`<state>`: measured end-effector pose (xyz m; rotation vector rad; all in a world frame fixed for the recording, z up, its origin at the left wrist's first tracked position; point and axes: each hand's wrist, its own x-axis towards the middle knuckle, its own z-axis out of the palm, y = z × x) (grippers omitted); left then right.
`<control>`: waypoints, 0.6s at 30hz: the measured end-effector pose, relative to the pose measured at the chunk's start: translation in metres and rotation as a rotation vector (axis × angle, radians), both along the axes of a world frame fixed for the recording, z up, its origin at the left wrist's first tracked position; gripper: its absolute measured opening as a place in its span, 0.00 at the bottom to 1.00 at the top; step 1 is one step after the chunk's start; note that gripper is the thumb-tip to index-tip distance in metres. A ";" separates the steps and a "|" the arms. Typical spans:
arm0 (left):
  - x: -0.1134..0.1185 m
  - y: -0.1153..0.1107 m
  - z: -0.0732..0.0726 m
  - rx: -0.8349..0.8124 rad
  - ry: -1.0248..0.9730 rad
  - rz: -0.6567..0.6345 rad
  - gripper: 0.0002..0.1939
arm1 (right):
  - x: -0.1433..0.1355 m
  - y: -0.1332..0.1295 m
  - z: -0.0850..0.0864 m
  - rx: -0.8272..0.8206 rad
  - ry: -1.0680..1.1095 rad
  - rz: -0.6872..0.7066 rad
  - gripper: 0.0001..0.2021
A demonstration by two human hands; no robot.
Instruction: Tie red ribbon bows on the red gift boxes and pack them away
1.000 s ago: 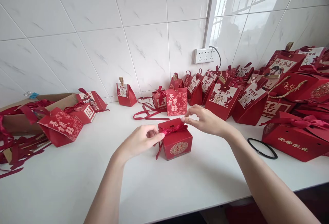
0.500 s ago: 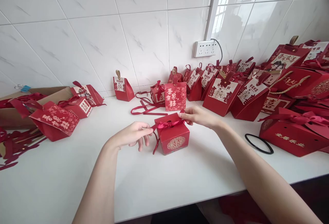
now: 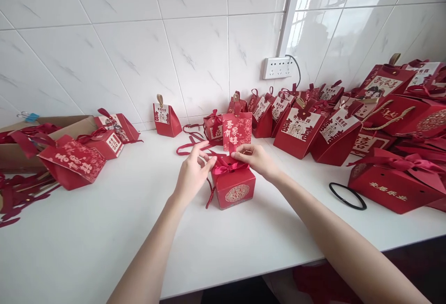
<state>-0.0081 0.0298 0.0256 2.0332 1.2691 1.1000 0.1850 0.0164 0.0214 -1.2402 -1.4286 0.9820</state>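
A small red gift box [image 3: 237, 192] with a round gold emblem stands upright on the white table. A red satin ribbon [image 3: 228, 168] is tied in a bow across its top. My left hand [image 3: 195, 170] is at the bow's left side, its thumb and fingers closed around the ribbon there, though the exact pinch is partly hidden. From the right, my right hand [image 3: 257, 159] pinches a piece of the ribbon above the box top. A twisted red cord [image 3: 210, 196] hangs down the box's left side.
Directly behind stands a red box with gold characters [image 3: 237, 127], beside loose ribbon [image 3: 184, 149]. Several red gift boxes [image 3: 299, 127] crowd the right, near a black hair tie [image 3: 347, 196]. At the left are a cardboard carton [image 3: 75, 125] and more red boxes [image 3: 73, 162].
My left hand has moved right and up from the side of the box to the bow. My right hand has shifted slightly left, still pinching ribbon. The box stays in place.
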 end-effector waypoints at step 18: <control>-0.020 -0.009 0.028 -0.400 -0.083 -0.215 0.18 | 0.044 -0.010 0.019 -0.012 -0.135 0.302 0.20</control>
